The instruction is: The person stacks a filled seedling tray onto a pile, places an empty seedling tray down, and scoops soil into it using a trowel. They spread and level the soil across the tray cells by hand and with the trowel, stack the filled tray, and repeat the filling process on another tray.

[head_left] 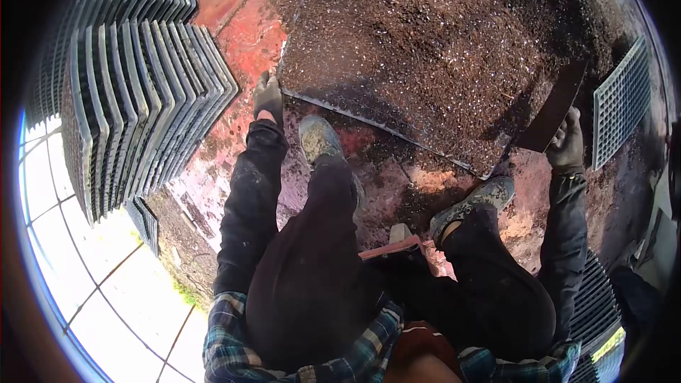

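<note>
A seedling tray [397,132] lies on the ground before me, heaped with dark brown soil [425,50] so that mainly its near edge shows. My left hand [269,97], in a dark glove, is at the tray's left corner, its fingers bent against the edge; the thumb is hard to see. In my gloved right hand [567,145] is a thin, dark flat board [555,110], gripped by its lower end. The board stands tilted at the tray's right side, over the soil.
Tall stacks of black cell trays [142,106] stand at the left. One empty cell tray [621,103] leans at the far right, and more trays [594,301] are stacked at the lower right. My shoes [319,138] are close to the tray's near edge, on red, soil-strewn sheeting [241,50].
</note>
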The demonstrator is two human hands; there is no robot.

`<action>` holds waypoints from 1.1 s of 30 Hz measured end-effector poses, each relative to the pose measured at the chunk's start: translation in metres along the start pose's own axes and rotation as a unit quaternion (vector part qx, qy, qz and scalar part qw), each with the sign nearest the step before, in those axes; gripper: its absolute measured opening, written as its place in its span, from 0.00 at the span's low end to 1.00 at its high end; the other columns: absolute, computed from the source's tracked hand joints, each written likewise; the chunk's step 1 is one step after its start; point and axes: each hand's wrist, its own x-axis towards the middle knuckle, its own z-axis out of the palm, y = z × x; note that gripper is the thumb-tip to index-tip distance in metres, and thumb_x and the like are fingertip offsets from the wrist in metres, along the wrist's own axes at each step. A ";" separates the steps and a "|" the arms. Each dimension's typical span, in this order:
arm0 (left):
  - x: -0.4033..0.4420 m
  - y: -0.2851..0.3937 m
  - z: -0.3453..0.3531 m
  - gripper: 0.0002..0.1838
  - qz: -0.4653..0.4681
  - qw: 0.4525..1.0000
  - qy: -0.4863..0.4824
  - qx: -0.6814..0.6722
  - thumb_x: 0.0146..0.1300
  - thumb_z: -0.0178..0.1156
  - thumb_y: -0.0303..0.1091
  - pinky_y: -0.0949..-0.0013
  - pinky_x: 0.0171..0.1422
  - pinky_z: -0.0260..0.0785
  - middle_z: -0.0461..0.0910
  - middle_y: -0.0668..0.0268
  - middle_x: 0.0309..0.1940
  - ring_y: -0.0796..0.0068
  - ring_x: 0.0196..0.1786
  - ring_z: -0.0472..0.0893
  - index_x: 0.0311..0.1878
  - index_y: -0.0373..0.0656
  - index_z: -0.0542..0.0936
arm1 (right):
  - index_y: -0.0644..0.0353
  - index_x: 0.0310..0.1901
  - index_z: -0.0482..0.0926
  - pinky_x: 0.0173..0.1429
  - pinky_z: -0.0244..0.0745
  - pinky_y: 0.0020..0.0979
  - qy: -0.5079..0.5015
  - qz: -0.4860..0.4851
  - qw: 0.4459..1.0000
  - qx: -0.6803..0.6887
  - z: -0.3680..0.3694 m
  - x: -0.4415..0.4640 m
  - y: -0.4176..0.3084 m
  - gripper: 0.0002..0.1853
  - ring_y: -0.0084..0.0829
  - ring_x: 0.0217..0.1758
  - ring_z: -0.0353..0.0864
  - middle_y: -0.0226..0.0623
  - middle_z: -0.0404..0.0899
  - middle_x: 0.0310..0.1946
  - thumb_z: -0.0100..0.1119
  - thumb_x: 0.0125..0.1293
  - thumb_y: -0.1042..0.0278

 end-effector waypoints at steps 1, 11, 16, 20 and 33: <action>0.031 -0.036 -0.006 0.24 0.016 0.997 -0.012 0.070 0.64 0.48 0.38 0.69 0.60 0.64 0.75 0.54 0.55 0.67 0.55 0.75 0.60 0.35 0.71 | 0.50 0.37 0.72 0.14 0.52 0.15 -0.022 0.031 0.999 0.009 0.010 0.008 0.007 0.09 0.12 0.15 0.56 0.16 0.59 0.18 0.45 0.72 0.57; -0.060 -0.052 -0.020 0.18 -0.053 0.925 -0.209 -0.312 0.63 0.52 0.29 0.72 0.52 0.70 0.79 0.62 0.46 0.73 0.48 0.78 0.56 0.36 0.74 | 0.56 0.31 0.72 0.14 0.61 0.21 -0.249 0.286 0.873 -0.306 0.189 0.027 0.220 0.10 0.17 0.11 0.65 0.22 0.69 0.16 0.55 0.66 0.60; -0.076 -0.050 -0.019 0.21 -0.037 0.908 -0.263 -0.325 0.63 0.54 0.29 0.70 0.57 0.68 0.77 0.61 0.51 0.71 0.52 0.76 0.59 0.35 0.71 | 0.54 0.30 0.71 0.19 0.63 0.23 -0.349 0.155 0.802 -0.460 0.206 0.044 0.302 0.10 0.17 0.18 0.67 0.26 0.71 0.21 0.54 0.65 0.59; -0.069 -0.070 -0.005 0.24 -0.002 0.933 -0.209 -0.294 0.63 0.54 0.24 0.70 0.64 0.62 0.71 0.58 0.59 0.70 0.60 0.71 0.63 0.34 0.66 | 0.56 0.32 0.71 0.22 0.65 0.22 -0.288 0.165 0.832 -0.444 0.213 0.059 0.314 0.11 0.18 0.21 0.69 0.26 0.72 0.23 0.55 0.64 0.58; -0.069 -0.070 0.006 0.25 0.034 0.984 -0.124 -0.126 0.62 0.55 0.24 0.68 0.65 0.62 0.72 0.56 0.58 0.69 0.60 0.71 0.63 0.33 0.66 | 0.68 0.39 0.74 0.18 0.66 0.26 -0.063 -0.003 0.899 -0.433 0.195 0.099 0.213 0.19 0.22 0.15 0.71 0.32 0.75 0.22 0.64 0.58 0.59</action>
